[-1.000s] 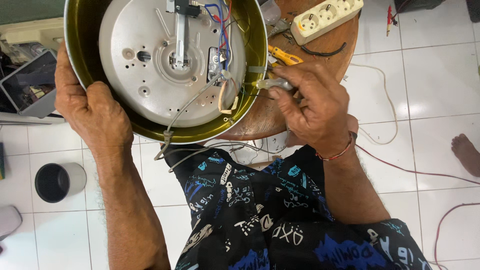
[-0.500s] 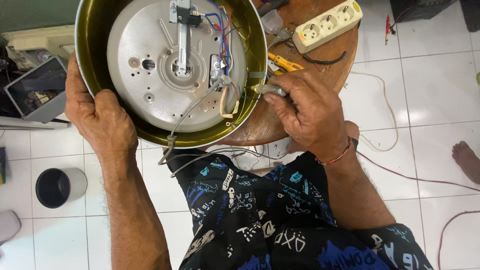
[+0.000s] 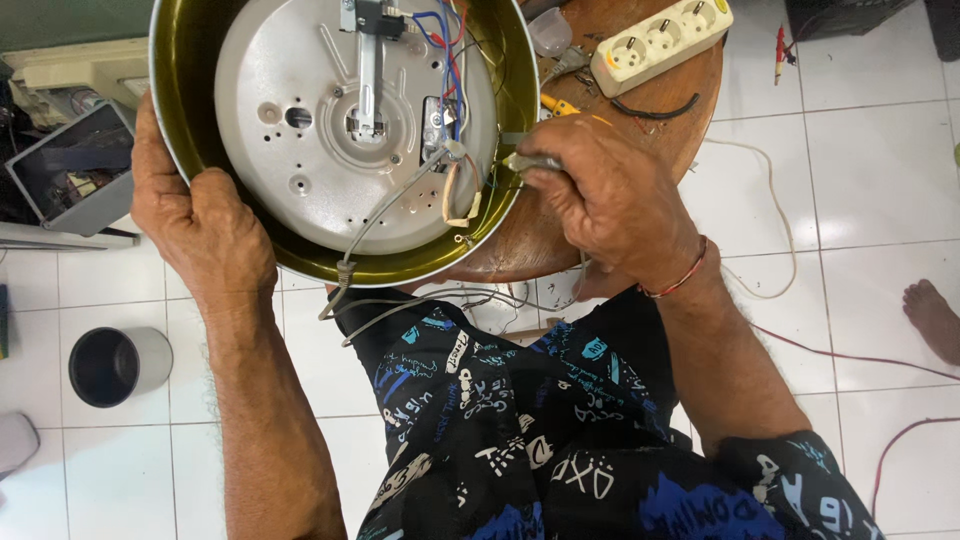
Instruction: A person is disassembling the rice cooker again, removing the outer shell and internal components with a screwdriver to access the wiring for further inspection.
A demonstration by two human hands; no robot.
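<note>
Olive-green metal forms the round appliance shell [image 3: 190, 120], which is tipped up at the near edge of the round wooden table [image 3: 700, 90], its open underside showing a grey heating plate [image 3: 300, 140] with red, blue and white wires [image 3: 450, 60]. The left hand [image 3: 200, 225] wraps its fingers around the shell's lower left rim, gripping it, while the right hand [image 3: 610, 195] has its fingers closed on a small metal-tipped tool [image 3: 530, 160] held against the shell's right rim. A white power strip [image 3: 660, 40] lies toward the table's far right edge, and a dark cup [image 3: 115, 365] stands on the tiled floor [image 3: 880, 180] below.
</note>
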